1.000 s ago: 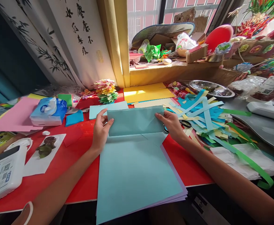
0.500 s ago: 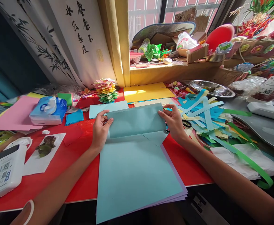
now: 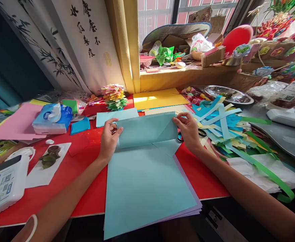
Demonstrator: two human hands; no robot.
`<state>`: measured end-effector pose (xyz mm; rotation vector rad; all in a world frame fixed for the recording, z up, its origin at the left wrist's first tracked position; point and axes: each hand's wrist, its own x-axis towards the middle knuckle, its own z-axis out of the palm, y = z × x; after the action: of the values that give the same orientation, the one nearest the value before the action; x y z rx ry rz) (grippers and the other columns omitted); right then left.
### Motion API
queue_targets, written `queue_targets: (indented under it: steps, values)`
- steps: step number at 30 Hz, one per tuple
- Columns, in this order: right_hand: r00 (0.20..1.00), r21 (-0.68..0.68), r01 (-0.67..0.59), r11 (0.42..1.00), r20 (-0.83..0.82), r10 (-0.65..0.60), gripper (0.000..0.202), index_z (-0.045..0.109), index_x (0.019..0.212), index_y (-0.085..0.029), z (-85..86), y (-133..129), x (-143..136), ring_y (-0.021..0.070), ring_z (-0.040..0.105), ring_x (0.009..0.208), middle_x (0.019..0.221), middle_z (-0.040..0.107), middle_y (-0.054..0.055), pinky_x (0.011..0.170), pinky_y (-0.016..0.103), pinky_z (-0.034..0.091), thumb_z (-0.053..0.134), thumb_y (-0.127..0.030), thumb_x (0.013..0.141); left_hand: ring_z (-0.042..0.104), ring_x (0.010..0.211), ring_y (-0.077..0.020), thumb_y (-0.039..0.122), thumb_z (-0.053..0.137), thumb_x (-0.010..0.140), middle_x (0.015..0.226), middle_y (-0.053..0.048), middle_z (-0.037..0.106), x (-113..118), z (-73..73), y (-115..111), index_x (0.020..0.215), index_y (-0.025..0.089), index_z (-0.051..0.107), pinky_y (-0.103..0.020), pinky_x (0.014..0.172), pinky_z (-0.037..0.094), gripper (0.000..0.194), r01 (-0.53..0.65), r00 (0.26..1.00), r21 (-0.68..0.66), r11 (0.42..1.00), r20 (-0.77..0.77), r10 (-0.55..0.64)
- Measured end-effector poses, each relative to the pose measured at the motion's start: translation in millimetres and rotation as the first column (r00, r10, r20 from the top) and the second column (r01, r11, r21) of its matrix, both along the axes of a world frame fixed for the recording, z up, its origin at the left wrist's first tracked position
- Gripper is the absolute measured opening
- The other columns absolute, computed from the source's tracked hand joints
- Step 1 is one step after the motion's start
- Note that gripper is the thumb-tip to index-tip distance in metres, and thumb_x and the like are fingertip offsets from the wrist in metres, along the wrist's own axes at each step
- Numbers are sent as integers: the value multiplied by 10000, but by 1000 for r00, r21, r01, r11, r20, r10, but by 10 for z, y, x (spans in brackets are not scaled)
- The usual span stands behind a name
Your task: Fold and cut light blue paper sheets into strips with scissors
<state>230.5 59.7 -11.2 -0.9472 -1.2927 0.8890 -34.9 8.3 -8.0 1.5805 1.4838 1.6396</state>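
Note:
Between my two hands a light blue strip of paper [image 3: 147, 130] is held up, tilted toward me. My left hand [image 3: 110, 138] pinches its left end, thumb in front. At the upper right corner, my right hand [image 3: 187, 131] grips the strip between thumb and fingers. Below it lies a stack of light blue sheets [image 3: 150, 191], with lilac sheets showing along the right and bottom edges. The stack overhangs the table's front edge. Scissors [image 3: 202, 133] with black handles lie partly hidden behind my right hand.
A heap of cut paper strips [image 3: 220, 121] lies on the right, near a metal dish [image 3: 228, 95]. At left are a tissue pack [image 3: 53, 119], pink paper [image 3: 16, 122] and a white box [image 3: 8, 185]. A yellow sheet [image 3: 160, 98] lies at the back of the red table [image 3: 89, 195].
Both hands and the paper strip have shifted slightly to the right. A diagonal shadow now shows on the strip's right part.

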Motion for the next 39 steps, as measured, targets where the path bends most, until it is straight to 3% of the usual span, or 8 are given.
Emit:
queue_targets:
  steps: [10, 18, 23, 26, 28, 31, 34, 39]
  values:
    - [968, 86, 180, 980, 159, -192, 196, 502, 747, -220, -11, -6, 8, 155, 570, 706, 754, 595, 15, 654, 295, 453, 597, -391, 764, 447, 702, -117, 294, 587, 759, 744, 17, 444, -9, -24, 14, 1101, 232, 501, -237, 690, 371, 358, 2, 1000, -34, 999, 4, -2]
    - [999, 86, -36, 996, 30, 34, 206, 432, 797, -237, -18, 53, 28, 170, 504, 1126, 1131, 582, 57, 905, 325, 396, 543, -410, 808, 449, 712, -120, 293, 583, 764, 745, 13, 446, 17, 5, -16, 1067, 235, 510, -233, 662, 363, 317, 45, 999, -49, 998, 13, -45]
    - [992, -1, -123, 992, 2, 123, 204, 440, 785, -232, -40, 75, 53, 159, 413, 1209, 1227, 519, 54, 887, 299, 383, 538, -408, 815, 419, 654, -111, 287, 575, 780, 690, 23, 413, 21, 28, -38, 1044, 236, 521, -227, 616, 343, 275, 59, 998, -17, 998, 38, -58]
    - [985, -55, -171, 984, -12, 171, 226, 432, 779, -232, -59, 93, 57, 147, 484, 1088, 1187, 535, 31, 754, 245, 411, 536, -431, 809, 418, 652, -109, 281, 582, 775, 700, 21, 414, 21, 27, -38, 1017, 234, 528, -227, 619, 349, 252, 52, 997, 5, 999, 49, -52]
    - [981, -99, -190, 977, 6, 192, 251, 428, 781, -236, -69, 103, 55, 126, 535, 853, 1031, 577, 8, 614, 215, 397, 528, -465, 802, 426, 656, -110, 283, 584, 772, 705, 19, 418, 21, 22, -37, 1008, 234, 529, -229, 625, 357, 247, 48, 998, 4, 999, 43, -49]
    - [973, -175, -214, 961, 43, 225, 288, 428, 784, -239, -75, 108, 46, 90, 397, 542, 719, 494, -38, 451, 197, 297, 518, -513, 788, 439, 663, -109, 287, 580, 772, 732, 15, 429, 17, 14, -36, 1017, 238, 527, -230, 631, 363, 255, 47, 999, -1, 999, 26, -47]
    - [971, -211, -218, 953, 51, 233, 303, 430, 784, -238, -70, 101, 37, 76, 286, 472, 639, 398, -56, 402, 194, 230, 531, -524, 771, 456, 683, -108, 280, 577, 773, 757, 12, 438, 11, 15, -36, 1044, 245, 525, -231, 649, 369, 278, 46, 999, 2, 999, 19, -46]
    - [990, -161, -112, 981, 70, 124, 274, 436, 795, -239, -61, 82, 40, 80, 304, 467, 627, 418, -51, 390, 202, 238, 541, -491, 773, 489, 681, -121, 280, 579, 767, 751, 12, 468, 23, 33, -51, 1110, 253, 492, -256, 659, 389, 355, -11, 1000, 9, 1000, -12, 11]
